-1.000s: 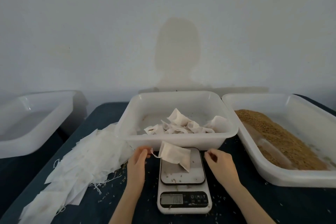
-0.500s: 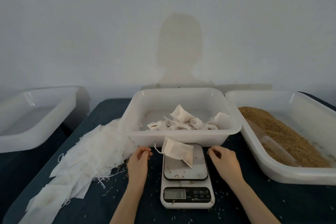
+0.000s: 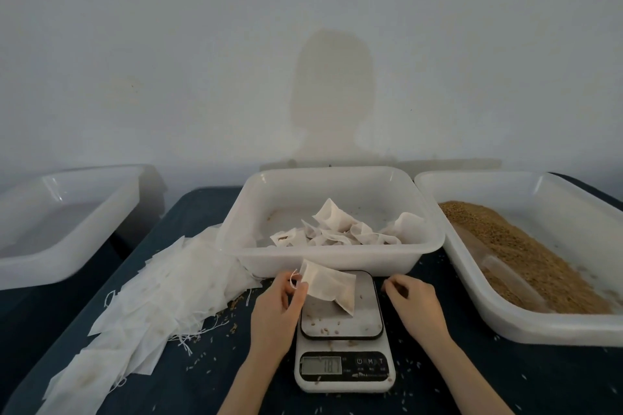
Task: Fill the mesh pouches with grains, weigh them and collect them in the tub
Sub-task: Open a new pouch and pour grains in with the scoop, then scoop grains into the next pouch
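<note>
A filled white mesh pouch lies tilted on the platform of the small digital scale. My left hand pinches the pouch's left edge by its drawstring. To the right of the scale, my right hand rests on the table with loosely curled fingers and holds nothing. Behind the scale stands the white tub with several filled pouches in it. The tub at the right holds brown grains.
A heap of flat white pouches spreads over the dark table at the left. Another white tub stands at the far left. Loose grains lie scattered around the scale. A plain wall rises behind.
My left hand has moved right from the table and taken hold of the pouch's left edge. The right hand has stayed about where it was.
</note>
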